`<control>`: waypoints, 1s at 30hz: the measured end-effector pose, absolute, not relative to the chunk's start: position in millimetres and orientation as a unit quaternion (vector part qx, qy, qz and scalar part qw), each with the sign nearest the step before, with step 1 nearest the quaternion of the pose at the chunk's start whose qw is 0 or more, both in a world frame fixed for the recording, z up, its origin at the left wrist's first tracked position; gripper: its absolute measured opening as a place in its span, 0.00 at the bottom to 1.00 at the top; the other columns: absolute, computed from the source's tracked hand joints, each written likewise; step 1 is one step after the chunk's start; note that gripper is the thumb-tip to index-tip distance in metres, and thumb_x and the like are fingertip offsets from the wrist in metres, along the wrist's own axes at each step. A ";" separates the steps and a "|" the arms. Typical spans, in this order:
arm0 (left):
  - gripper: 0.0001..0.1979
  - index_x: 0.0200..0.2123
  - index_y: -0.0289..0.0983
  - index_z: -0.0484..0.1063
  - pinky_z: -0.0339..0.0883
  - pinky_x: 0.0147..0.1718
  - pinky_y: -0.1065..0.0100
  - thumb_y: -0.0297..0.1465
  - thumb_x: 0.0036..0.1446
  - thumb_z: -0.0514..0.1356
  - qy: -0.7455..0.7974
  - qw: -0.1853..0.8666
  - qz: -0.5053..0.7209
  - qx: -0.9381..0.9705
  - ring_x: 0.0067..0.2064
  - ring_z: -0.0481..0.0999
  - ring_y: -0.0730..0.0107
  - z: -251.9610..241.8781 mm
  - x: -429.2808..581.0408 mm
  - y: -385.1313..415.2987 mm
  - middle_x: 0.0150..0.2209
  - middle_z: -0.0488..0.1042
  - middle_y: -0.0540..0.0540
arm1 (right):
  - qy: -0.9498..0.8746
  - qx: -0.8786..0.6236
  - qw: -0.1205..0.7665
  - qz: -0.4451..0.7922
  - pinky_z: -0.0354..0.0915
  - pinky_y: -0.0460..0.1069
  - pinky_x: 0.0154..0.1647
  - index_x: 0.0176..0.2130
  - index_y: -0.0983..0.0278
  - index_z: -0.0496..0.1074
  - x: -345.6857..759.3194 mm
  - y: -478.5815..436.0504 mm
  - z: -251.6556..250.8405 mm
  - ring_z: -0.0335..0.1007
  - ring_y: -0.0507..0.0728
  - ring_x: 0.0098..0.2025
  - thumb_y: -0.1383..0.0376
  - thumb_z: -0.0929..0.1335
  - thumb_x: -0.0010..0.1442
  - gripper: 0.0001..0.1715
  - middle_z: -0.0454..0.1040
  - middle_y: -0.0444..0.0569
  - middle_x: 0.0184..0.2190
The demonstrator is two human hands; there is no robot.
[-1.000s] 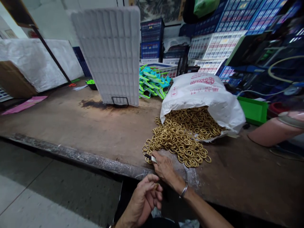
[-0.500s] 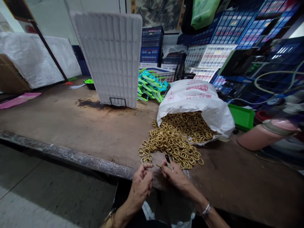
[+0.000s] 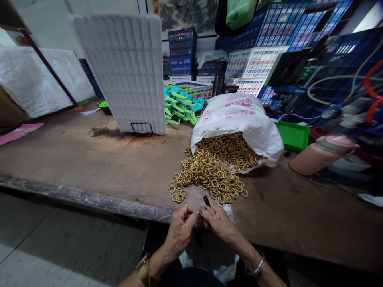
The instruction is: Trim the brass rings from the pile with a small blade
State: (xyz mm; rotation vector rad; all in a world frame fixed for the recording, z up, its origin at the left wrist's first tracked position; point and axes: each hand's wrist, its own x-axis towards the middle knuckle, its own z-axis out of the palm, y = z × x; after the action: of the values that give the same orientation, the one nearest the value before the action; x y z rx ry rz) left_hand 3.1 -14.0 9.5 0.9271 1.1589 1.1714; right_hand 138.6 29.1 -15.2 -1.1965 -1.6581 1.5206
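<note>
My right hand (image 3: 220, 221) is closed around a small flat blade-like tool (image 3: 208, 205), its dark end pointing up past the thumb. My left hand (image 3: 181, 225) is pinched shut, its fingertips meeting those of the right over the table's front edge. A glint of a gold ring (image 3: 197, 214) shows where the fingertips meet; most of it is hidden by the fingers. Just beyond both hands, a heap of gold rings (image 3: 214, 173) spills from the mouth of a white woven sack (image 3: 236, 115) lying on its side.
On the brown table (image 3: 119, 171) a white ribbed panel (image 3: 125, 75) stands in a black wire holder. Green and blue plastic pieces (image 3: 182, 103) are piled behind it. A green tray (image 3: 293, 135) and a pink cylinder (image 3: 321, 155) are at right. Stacked crates (image 3: 254, 63) line the back.
My left hand has moved in to meet the right, and its spread fingers have closed into a pinch at the ring. The right hand keeps hold of the blade-like tool. The view has shifted slightly.
</note>
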 end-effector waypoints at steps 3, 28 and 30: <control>0.13 0.25 0.36 0.63 0.43 0.13 0.77 0.40 0.50 0.56 0.489 0.648 0.455 0.366 0.13 0.51 0.83 8.9 4.1 -15.7 0.14 0.61 0.56 | -0.628 -0.449 0.298 0.562 0.52 0.43 0.19 0.23 0.64 0.60 138.4 28.5 -10.7 0.52 0.46 0.18 0.53 0.61 0.53 0.17 0.59 0.37 0.14; 0.15 0.23 0.35 0.61 0.43 0.13 0.78 0.42 0.49 0.57 0.438 0.680 0.476 0.345 0.13 0.52 0.86 17.9 1.7 -33.8 0.16 0.62 0.56 | -0.824 -0.527 0.112 0.175 0.43 0.47 0.21 0.32 0.63 0.64 139.7 35.1 -28.6 0.58 0.50 0.19 0.72 0.58 0.50 0.10 0.65 0.43 0.18; 0.15 0.25 0.36 0.60 0.44 0.12 0.79 0.41 0.49 0.58 0.399 0.722 0.483 0.295 0.13 0.52 0.86 18.8 0.1 -37.1 0.17 0.64 0.55 | -0.822 -0.531 0.116 0.171 0.44 0.46 0.21 0.32 0.63 0.64 131.7 42.9 -25.4 0.59 0.50 0.20 0.72 0.58 0.50 0.10 0.66 0.42 0.18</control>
State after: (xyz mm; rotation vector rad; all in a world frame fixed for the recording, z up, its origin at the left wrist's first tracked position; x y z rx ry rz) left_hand 0.1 -37.1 18.8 0.6512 0.8805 1.0667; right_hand 131.7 42.9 -25.4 -1.5545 -2.4081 0.5019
